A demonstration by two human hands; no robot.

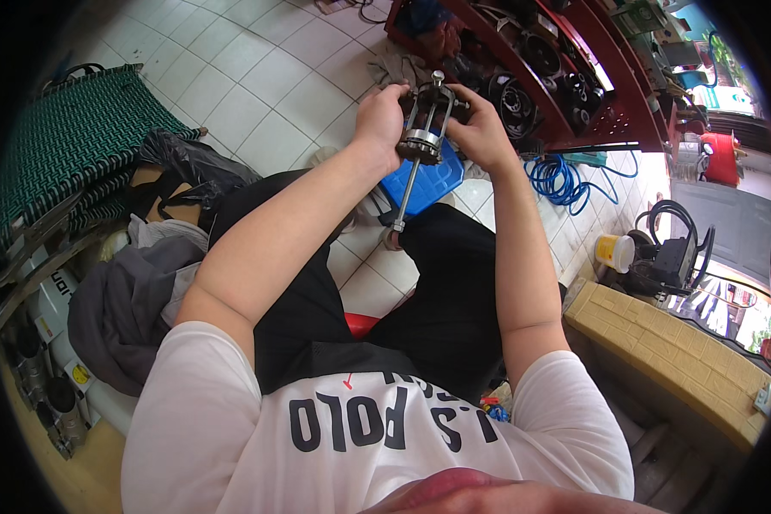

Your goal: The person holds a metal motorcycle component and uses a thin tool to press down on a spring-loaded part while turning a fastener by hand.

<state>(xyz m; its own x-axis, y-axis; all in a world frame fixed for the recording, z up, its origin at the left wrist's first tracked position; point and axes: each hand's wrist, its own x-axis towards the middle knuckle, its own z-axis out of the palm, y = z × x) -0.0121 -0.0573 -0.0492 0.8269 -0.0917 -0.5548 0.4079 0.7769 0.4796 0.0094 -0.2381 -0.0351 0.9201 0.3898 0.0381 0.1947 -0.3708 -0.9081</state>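
Out in front of me, above the tiled floor, I hold a metal assembly that looks like a bearing puller (426, 141). It has upright rods, a round toothed collar and a bolt head at its far end. A long thin shaft (409, 195) runs from it back toward my knees and finishes in a small round end. My left hand (380, 124) grips its left side, and my right hand (483, 130) closes on the right side. Some fingers are hidden behind the metal. Under it lies a blue plastic case (427, 185), partly covered by the tool and my leg.
A red metal rack (574, 128) with dark round parts stands at the far right. Coiled blue hose (565, 182) lies on the floor beside it. To the left are a green woven folding bed (68, 141) and a black plastic bag (193, 158). A yellow tub (614, 253) sits at right.
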